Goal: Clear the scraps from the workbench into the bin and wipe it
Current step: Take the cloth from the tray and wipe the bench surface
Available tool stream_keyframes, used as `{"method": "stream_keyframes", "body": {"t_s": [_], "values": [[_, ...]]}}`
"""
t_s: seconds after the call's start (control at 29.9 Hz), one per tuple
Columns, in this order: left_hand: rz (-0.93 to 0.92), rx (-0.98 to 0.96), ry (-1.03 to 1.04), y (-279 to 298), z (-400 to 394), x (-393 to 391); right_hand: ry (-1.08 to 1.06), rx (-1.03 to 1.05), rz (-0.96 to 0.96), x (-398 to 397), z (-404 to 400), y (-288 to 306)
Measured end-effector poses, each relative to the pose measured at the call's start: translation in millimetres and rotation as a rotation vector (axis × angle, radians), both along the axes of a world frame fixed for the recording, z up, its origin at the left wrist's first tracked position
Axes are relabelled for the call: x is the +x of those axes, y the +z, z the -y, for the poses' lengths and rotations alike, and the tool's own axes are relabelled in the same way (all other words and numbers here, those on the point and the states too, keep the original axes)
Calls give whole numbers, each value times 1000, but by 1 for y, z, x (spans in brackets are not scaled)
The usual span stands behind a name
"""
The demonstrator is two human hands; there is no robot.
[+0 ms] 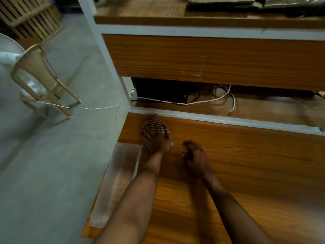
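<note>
My left hand presses flat on a red-and-white striped cloth at the far left corner of the wooden workbench. A small pale scrap lies by its thumb. My right hand rests on the bench just to the right, fingers curled loosely, nothing clearly held. A clear plastic bin stands along the bench's left edge, beside my left forearm; it looks empty.
A grey-framed shelf unit rises behind the bench, with white and black cables on its lower shelf. A beige plastic chair stands on the concrete floor at left, and a thin white cord runs across the floor.
</note>
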State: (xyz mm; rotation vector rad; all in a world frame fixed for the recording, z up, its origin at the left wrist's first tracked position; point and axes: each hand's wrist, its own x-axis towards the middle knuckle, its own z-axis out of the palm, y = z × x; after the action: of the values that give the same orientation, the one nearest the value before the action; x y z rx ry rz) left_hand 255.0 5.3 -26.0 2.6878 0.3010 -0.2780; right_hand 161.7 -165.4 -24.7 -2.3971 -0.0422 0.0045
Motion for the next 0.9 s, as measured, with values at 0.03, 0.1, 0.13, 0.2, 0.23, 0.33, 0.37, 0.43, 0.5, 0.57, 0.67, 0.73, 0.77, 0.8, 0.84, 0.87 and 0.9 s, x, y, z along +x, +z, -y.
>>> {"method": "stream_keyframes", "body": {"t_s": [0.03,0.1,0.13,0.2,0.23,0.33,0.37,0.43,0.5,0.57,0.67,0.73,0.77,0.8,0.84,0.87,0.9], "values": [[-20,-33,58,4,0,8,-1,1,3,-1,0,-1],[-51,-104,169,7,-3,23,0,0,0,-2,0,-4],[-56,-128,214,8,-5,32,2,-3,0,-3,1,-6],[-44,-119,262,7,-12,47,9,-14,10,1,1,-9],[-40,-100,273,7,-16,52,12,-24,20,4,1,-9],[-26,-95,322,4,-22,66,8,-27,34,15,-2,-11],[-26,-90,324,2,-23,67,7,-16,18,17,-2,-13],[-7,-38,244,-5,-21,61,7,-2,7,18,1,-15],[80,-3,105,-14,-16,46,1,14,28,20,4,-16],[207,35,-62,-20,-8,29,-7,33,37,21,5,-16],[207,54,-320,-28,11,4,0,45,17,25,7,-13],[183,75,-424,-28,17,-17,5,89,24,23,9,-7],[180,89,-465,-30,17,-28,2,107,26,22,9,-3],[175,98,-496,-28,14,-39,-7,122,26,20,10,0],[171,100,-515,-27,8,-50,-16,127,15,18,10,2],[174,98,-524,-27,1,-61,-20,125,11,16,10,3],[179,99,-528,-26,-6,-71,-18,112,4,13,10,4]]}}
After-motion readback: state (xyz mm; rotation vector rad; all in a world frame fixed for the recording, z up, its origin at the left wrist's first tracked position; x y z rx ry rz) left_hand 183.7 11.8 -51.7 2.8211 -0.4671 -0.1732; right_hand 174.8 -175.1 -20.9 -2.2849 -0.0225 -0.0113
